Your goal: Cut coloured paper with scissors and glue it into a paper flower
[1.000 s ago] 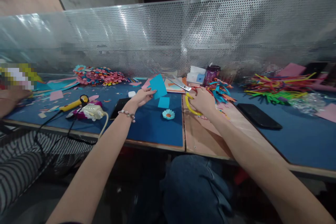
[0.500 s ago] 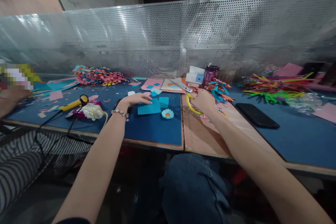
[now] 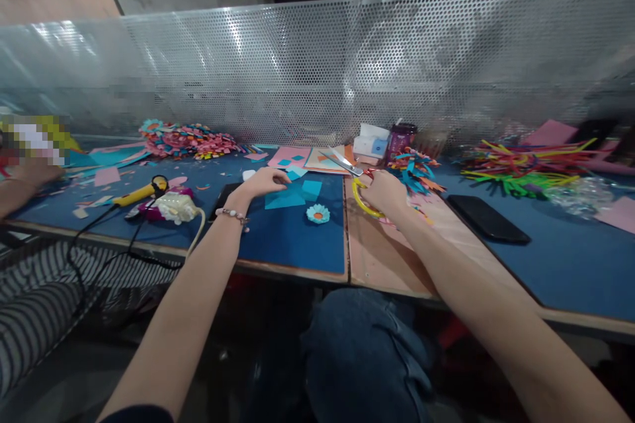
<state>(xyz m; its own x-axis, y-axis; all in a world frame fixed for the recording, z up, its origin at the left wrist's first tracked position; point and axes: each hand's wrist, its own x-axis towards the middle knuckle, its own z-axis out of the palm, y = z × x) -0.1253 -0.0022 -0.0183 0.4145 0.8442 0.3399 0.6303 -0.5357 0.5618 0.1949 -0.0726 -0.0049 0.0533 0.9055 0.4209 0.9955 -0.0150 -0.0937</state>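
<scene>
Fingers of the left hand (image 3: 268, 182) curve loosely, gripping nothing I can see, over a flat blue paper rectangle (image 3: 285, 199) they partly hide; those of the right hand (image 3: 389, 195) clasp metal scissors (image 3: 355, 170) by looped yellow-and-red handles, blades spread. A smaller blue square (image 3: 311, 190) and a layered, orange-centred paper flower (image 3: 318, 213) lie between the hands on the blue surface (image 3: 292, 244). Curled paper strips (image 3: 415, 170) crowd the right hand's far side, beside a glossy black phone (image 3: 489, 219). Beyond, a perforated metal screen (image 3: 238, 73) walls off the back.
</scene>
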